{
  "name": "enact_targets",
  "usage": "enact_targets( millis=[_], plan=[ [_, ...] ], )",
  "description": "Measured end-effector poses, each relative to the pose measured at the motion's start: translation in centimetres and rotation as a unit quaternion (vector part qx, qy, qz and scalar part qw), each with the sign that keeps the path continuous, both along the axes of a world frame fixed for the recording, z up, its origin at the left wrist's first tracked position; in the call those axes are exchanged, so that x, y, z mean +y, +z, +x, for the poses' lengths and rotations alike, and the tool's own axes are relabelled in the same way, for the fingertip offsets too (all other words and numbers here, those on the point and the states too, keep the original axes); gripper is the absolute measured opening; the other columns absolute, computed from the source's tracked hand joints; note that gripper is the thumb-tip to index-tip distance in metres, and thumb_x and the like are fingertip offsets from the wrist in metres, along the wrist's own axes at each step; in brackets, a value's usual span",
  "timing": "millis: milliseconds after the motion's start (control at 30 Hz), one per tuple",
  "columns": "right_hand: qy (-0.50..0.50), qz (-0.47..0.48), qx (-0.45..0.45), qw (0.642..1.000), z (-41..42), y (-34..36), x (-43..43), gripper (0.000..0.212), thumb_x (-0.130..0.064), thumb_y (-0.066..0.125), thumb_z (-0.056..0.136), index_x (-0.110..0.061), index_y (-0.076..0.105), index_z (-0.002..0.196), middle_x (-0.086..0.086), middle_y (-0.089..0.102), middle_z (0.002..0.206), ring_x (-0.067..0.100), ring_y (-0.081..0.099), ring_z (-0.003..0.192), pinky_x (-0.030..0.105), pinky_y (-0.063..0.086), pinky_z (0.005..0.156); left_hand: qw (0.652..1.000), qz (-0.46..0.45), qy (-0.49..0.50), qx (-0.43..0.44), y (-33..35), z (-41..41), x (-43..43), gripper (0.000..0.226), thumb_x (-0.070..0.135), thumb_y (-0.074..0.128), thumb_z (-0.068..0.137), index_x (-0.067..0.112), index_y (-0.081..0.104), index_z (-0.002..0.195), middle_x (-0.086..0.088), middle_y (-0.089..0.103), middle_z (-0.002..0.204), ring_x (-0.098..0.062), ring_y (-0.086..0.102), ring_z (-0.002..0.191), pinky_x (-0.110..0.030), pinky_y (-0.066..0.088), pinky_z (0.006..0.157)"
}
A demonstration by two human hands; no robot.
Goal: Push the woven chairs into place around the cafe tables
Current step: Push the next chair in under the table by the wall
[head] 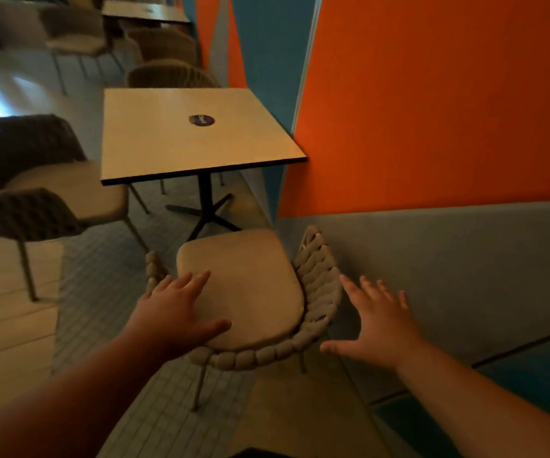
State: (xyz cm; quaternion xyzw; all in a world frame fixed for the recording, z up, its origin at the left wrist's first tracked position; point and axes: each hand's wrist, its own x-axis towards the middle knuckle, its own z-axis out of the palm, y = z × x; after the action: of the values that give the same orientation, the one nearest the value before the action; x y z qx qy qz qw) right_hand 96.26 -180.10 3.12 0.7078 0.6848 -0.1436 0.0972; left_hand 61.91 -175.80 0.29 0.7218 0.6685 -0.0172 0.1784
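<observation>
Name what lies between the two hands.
In the head view, the beige seat cushion and braided side rim of the pale woven chair lie between the left hand and right hand.

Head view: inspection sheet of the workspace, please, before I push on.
Surface: square cafe table bearing a round sticker.
Job's things: pale woven chair faces the table, seat not under it; dark woven chair at the table's left.
Clutter: nothing seen.
Grippers: left hand open over the seat's left edge; right hand open beside the woven back; contact unclear.
Cables: nothing seen.
Surroundings: orange and blue wall at right; tiled floor.
</observation>
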Motion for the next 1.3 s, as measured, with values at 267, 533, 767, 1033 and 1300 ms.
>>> enact_targets(
  millis=[267, 533, 767, 1033, 1300],
  plan=[
    [0.037, 0.005, 0.020, 0.999, 0.2, -2.0, 2.6, 0.138, -0.108, 0.037, 0.046, -0.046, -0.018, 0.157, 0.000, -0.004, 0.172, 0.031, -0.004, 0.157, 0.061, -0.002, 0.124, 0.999, 0.017, 0.039, 0.018, 0.0, -0.1, -2.0, 0.118, 0.097, 0.048, 0.068, 0.043, 0.004, 0.163, 0.005, 0.014, 0.173, -0.026, 0.014, 0.159, -0.052, 0.023, 0.125],
    [0.102, 0.011, 0.021, 0.995, 3.1, -3.9, 7.7, 0.141, -0.110, 0.031, 0.039, -0.047, -0.012, 0.158, 0.000, 0.000, 0.172, 0.032, 0.001, 0.157, 0.064, 0.003, 0.123, 0.993, 0.014, 0.111, 0.023, -0.2, 2.8, -1.8, 0.116, 0.095, 0.051, 0.070, 0.043, 0.004, 0.163, 0.004, 0.015, 0.173, -0.027, 0.010, 0.159, -0.053, 0.021, 0.126],
    [0.154, -0.013, 0.006, 0.988, 7.0, -4.9, 11.8, 0.141, -0.110, 0.034, 0.043, -0.044, -0.010, 0.159, 0.002, 0.003, 0.172, 0.033, 0.003, 0.157, 0.064, 0.002, 0.122, 0.984, 0.009, 0.179, -0.001, -1.2, 8.4, -0.7, 0.113, 0.091, 0.054, 0.072, 0.044, 0.007, 0.163, 0.004, 0.017, 0.172, -0.028, 0.012, 0.159, -0.054, 0.022, 0.126],
    [0.072, -0.016, 0.126, 0.989, 7.4, -8.0, 12.7, 0.139, -0.102, 0.054, 0.046, -0.041, 0.004, 0.161, 0.000, 0.012, 0.170, 0.031, 0.016, 0.155, 0.060, 0.020, 0.122, 0.960, -0.021, 0.267, -0.084, -3.0, 8.5, -1.9, 0.110, 0.078, 0.070, 0.075, 0.037, 0.018, 0.164, -0.002, 0.029, 0.169, -0.026, 0.035, 0.151, -0.048, 0.039, 0.117],
    [-0.464, -0.072, 0.499, 0.729, 4.9, -15.0, 11.9, 0.114, -0.056, 0.089, 0.066, -0.035, 0.025, 0.158, -0.003, 0.044, 0.154, 0.032, 0.049, 0.133, 0.062, 0.042, 0.094, 0.607, -0.073, 0.646, -0.456, -11.2, 9.1, -2.1, 0.101, 0.041, 0.085, 0.081, 0.027, 0.025, 0.161, -0.011, 0.044, 0.156, -0.043, 0.046, 0.137, -0.056, 0.048, 0.092]
  ],
)
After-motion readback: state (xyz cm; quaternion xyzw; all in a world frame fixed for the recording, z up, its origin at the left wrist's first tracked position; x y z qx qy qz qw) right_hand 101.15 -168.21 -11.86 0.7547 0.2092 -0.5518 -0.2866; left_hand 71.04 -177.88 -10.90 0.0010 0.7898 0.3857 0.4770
